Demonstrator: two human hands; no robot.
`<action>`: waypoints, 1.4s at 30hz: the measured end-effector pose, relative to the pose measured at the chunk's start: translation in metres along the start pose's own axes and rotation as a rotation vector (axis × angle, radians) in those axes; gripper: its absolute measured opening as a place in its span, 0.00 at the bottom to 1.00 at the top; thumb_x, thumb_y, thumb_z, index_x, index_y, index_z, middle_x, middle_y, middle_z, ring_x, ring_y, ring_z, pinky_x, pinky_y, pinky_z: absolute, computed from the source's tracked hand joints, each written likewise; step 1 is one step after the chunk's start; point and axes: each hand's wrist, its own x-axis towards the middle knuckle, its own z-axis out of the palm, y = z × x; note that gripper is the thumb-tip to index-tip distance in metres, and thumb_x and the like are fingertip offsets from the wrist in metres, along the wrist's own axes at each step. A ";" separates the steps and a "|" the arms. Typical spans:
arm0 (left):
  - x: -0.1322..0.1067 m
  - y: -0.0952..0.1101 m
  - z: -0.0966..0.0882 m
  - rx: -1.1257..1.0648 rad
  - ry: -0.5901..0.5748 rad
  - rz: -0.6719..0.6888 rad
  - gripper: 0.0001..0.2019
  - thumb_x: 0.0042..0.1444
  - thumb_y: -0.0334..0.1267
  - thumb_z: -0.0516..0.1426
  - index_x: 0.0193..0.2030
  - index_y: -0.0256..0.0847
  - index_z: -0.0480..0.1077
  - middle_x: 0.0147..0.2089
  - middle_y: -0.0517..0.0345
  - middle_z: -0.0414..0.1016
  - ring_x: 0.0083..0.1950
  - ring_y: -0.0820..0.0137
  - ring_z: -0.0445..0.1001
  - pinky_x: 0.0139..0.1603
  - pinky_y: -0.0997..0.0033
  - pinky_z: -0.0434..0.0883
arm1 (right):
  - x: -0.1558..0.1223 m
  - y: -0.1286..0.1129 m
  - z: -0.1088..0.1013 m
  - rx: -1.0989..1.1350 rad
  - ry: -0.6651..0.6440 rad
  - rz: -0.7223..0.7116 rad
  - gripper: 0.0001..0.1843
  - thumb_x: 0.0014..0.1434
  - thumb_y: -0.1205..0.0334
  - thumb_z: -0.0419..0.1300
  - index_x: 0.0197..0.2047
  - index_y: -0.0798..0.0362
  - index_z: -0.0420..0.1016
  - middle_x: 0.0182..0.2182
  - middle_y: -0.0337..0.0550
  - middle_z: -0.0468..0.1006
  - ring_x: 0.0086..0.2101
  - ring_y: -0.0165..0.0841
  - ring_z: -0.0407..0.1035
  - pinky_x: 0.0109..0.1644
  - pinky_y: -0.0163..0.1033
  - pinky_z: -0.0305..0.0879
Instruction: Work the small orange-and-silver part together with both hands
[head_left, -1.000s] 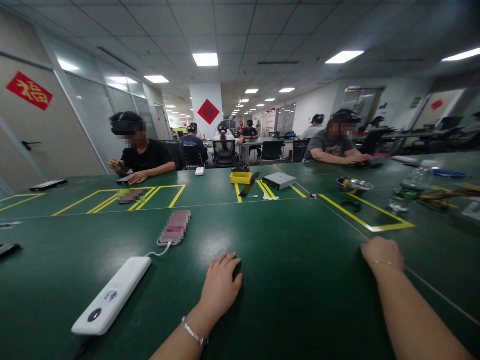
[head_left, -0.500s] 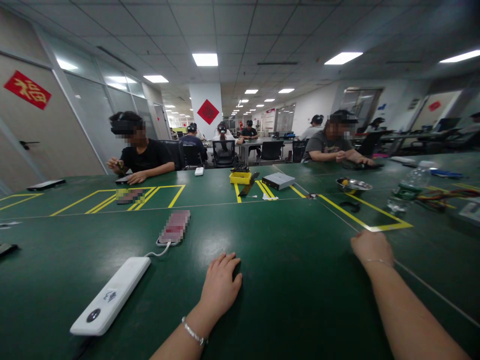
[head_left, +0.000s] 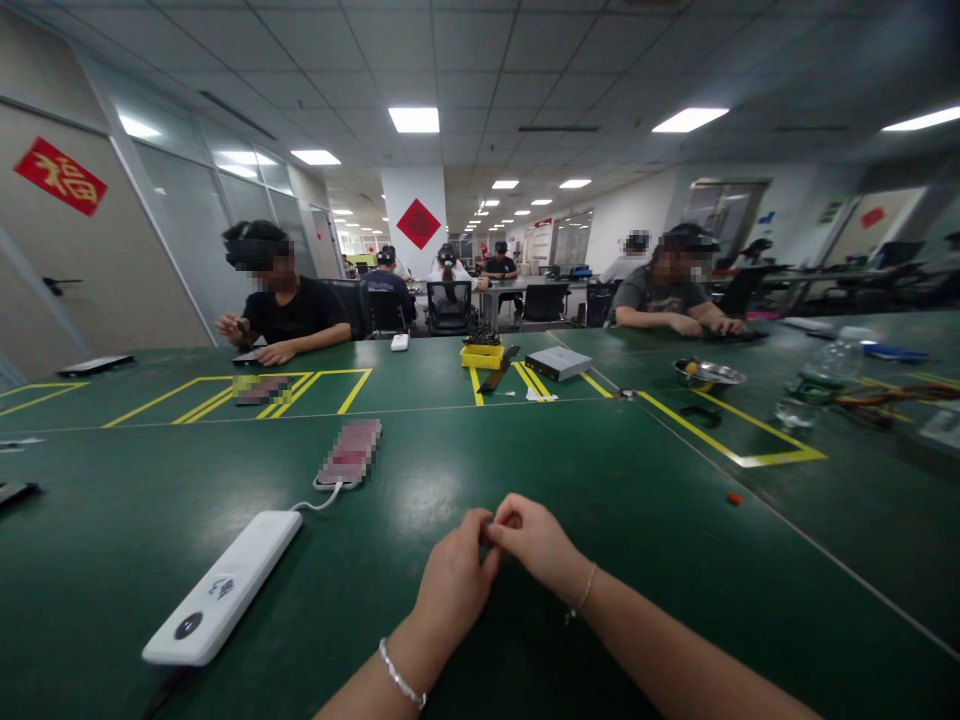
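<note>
The left hand (head_left: 454, 575) and the right hand (head_left: 541, 545) of the person met at their fingertips, just above the dark green worktop (head_left: 600, 460). The fingers of both hands were bent and drawn narrow together; whether some small thing was between them, I could not tell, because the fingers covered this place. On each wrist there was a thin bracelet.

To the right of the hands, near the pale seam of the worktop, lay one small orange-red piece (head_left: 734, 498), apart from the right hand. To the left lay a long white plastic power bank (head_left: 225, 590), which a short white cable (head_left: 322, 503) joined to a flat phone (head_left: 351, 452) with blurred screen. Farther away stood a yellow plastic box (head_left: 480, 358) with black objects in it, and to its right lay a flat grey box (head_left: 559, 362).
</note>
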 end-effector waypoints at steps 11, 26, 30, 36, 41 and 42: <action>0.014 -0.034 -0.003 -0.417 0.044 -0.240 0.14 0.55 0.37 0.43 0.47 0.39 0.58 0.45 0.52 0.71 0.38 0.71 0.73 0.39 0.68 0.67 | 0.001 0.059 -0.169 -1.166 0.665 0.332 0.22 0.53 0.55 0.47 0.48 0.55 0.65 0.50 0.58 0.59 0.50 0.52 0.51 0.44 0.56 0.55; 0.009 -0.024 -0.009 -0.349 0.044 -0.167 0.12 0.51 0.37 0.49 0.43 0.40 0.64 0.35 0.58 0.73 0.37 0.69 0.72 0.40 0.69 0.66 | -0.007 0.093 -0.212 -0.985 0.560 0.540 0.18 0.48 0.72 0.46 0.38 0.65 0.73 0.37 0.63 0.69 0.39 0.47 0.65 0.38 0.47 0.60; 0.009 -0.020 -0.010 -0.293 0.046 -0.151 0.10 0.46 0.34 0.53 0.38 0.41 0.65 0.33 0.60 0.73 0.35 0.70 0.71 0.38 0.71 0.65 | 0.008 0.072 -0.176 -0.854 0.463 0.315 0.14 0.49 0.66 0.50 0.37 0.57 0.72 0.40 0.51 0.69 0.37 0.35 0.66 0.41 0.38 0.60; 0.007 -0.016 -0.012 -0.214 -0.005 -0.111 0.07 0.49 0.39 0.51 0.34 0.42 0.67 0.28 0.62 0.71 0.30 0.71 0.69 0.31 0.73 0.63 | 0.012 0.028 -0.084 -0.172 -0.068 0.098 0.10 0.47 0.61 0.55 0.33 0.56 0.70 0.24 0.38 0.72 0.24 0.26 0.64 0.29 0.32 0.61; 0.005 -0.011 -0.016 -0.216 -0.036 -0.035 0.14 0.56 0.42 0.44 0.30 0.41 0.68 0.25 0.62 0.71 0.28 0.72 0.68 0.31 0.74 0.62 | 0.000 0.005 -0.032 0.307 -0.141 0.084 0.12 0.46 0.56 0.58 0.27 0.56 0.65 0.20 0.34 0.68 0.17 0.21 0.57 0.19 0.29 0.50; 0.005 -0.010 -0.017 -0.216 -0.041 -0.022 0.16 0.56 0.42 0.43 0.27 0.41 0.68 0.25 0.62 0.71 0.27 0.72 0.68 0.30 0.74 0.62 | -0.002 0.004 -0.026 0.393 -0.119 0.102 0.13 0.45 0.55 0.59 0.26 0.57 0.64 0.18 0.33 0.66 0.17 0.21 0.56 0.19 0.28 0.49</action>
